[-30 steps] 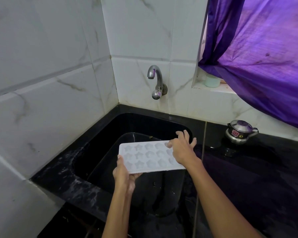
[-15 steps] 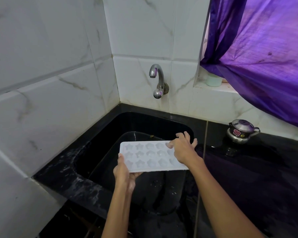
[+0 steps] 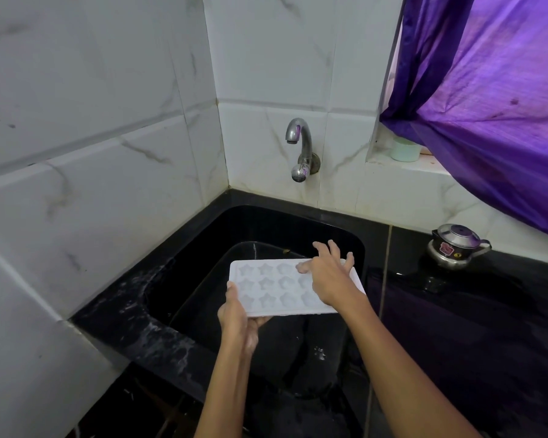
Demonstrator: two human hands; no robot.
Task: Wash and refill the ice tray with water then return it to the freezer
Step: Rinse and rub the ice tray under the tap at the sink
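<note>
Hovering over the black sink (image 3: 184, 273), a white ice tray (image 3: 266, 289) with star-shaped cells is held roughly level, its cells facing up. The tray's near left corner is gripped by the left hand (image 3: 238, 320), with the thumb laid on the top rim and the fingers curled beneath. The right hand (image 3: 329, 279) rests on the tray's right part, fingers spread and fairly straight, with the fingertips (image 3: 302, 266) touching the cells near the far edge; nothing is clasped by it. Whether the cells hold water cannot be told.

A chrome tap (image 3: 299, 147) is mounted on the white marble-patterned wall tiles (image 3: 108, 121) behind the sink, well above the tray, and no water is seen running from it. White splashes are seen on the sink's left rim. To the right, a small steel lidded pot (image 3: 454, 248) stands on the dark tabletop (image 3: 487, 343) near the wall. A purple curtain (image 3: 487, 90) hangs at the upper right, and a pale green container (image 3: 404, 151) sits on the ledge beneath it.
</note>
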